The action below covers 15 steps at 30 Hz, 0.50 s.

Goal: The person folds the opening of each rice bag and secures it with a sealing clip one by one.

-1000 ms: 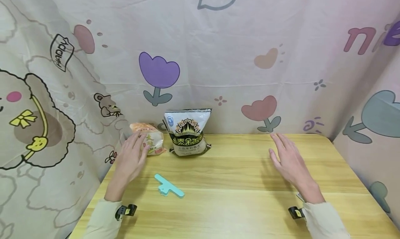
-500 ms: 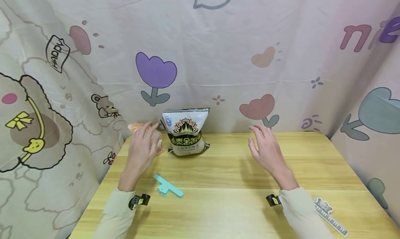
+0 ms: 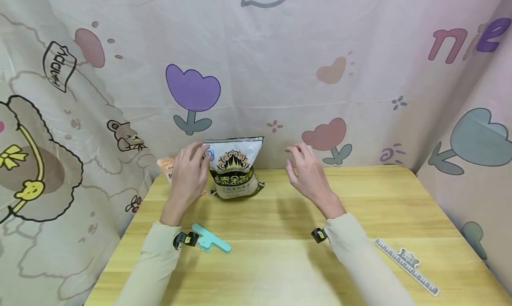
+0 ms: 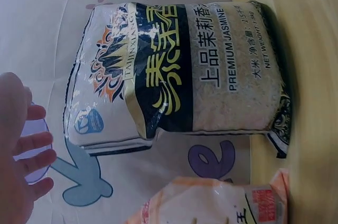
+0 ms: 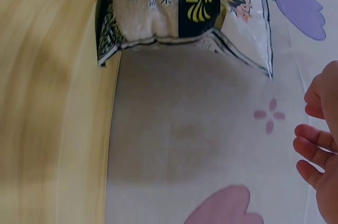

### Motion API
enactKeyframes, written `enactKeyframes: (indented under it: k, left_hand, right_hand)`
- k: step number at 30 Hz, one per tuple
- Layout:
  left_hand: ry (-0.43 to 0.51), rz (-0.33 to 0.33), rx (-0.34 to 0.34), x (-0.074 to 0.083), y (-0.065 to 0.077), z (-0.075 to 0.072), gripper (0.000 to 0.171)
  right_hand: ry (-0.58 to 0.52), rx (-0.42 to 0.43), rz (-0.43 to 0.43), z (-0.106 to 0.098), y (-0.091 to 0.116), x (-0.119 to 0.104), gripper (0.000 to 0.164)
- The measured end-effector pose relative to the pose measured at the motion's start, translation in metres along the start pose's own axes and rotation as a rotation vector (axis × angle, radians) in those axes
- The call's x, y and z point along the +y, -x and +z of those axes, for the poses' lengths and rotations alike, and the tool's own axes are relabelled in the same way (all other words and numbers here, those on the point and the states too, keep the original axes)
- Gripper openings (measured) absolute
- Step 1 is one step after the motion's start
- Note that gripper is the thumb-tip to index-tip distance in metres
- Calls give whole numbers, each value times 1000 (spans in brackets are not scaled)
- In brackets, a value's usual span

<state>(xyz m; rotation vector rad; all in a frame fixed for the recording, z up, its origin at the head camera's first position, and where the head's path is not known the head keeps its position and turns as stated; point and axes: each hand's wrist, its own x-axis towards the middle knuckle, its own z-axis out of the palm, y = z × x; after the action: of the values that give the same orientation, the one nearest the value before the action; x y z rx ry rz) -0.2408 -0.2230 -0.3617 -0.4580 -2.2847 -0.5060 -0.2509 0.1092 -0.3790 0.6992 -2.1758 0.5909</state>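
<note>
A bag of jasmine rice (image 3: 234, 172) stands upright at the back of the table, its top edge flat and its label facing me. My left hand (image 3: 189, 175) hangs at the bag's upper left side, fingers relaxed, overlapping its edge in the head view; the left wrist view shows the hand (image 4: 24, 152) a little apart from the bag's top. To the right of the bag, my right hand (image 3: 308, 172) is in the air with loosely bent fingers and nothing in them. Behind my left hand, an orange-and-white packet (image 3: 166, 166) is mostly hidden.
A turquoise bag clip (image 3: 212, 238) lies on the table (image 3: 264, 261) near my left wrist. A grey-and-white clip (image 3: 407, 265) with an animal figure lies at the right. A printed cloth (image 3: 260, 88) hangs behind the table and along both sides.
My left hand has moved right, from the orange-and-white packet to the rice bag's side. My right hand has come left toward the bag, uncovering the grey-and-white clip.
</note>
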Motion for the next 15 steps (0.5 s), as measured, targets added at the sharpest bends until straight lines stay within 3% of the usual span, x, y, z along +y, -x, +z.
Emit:
enactKeyframes:
  k: [7,15]
  left_hand:
    - [-12,32,54,3,-22,3,28]
    - [-64,92,26,2,-38,15,25]
  right_hand:
    - [17,-42,-37,22,-29,-15,25]
    - [45,-15,-70,44,-56,-25,23]
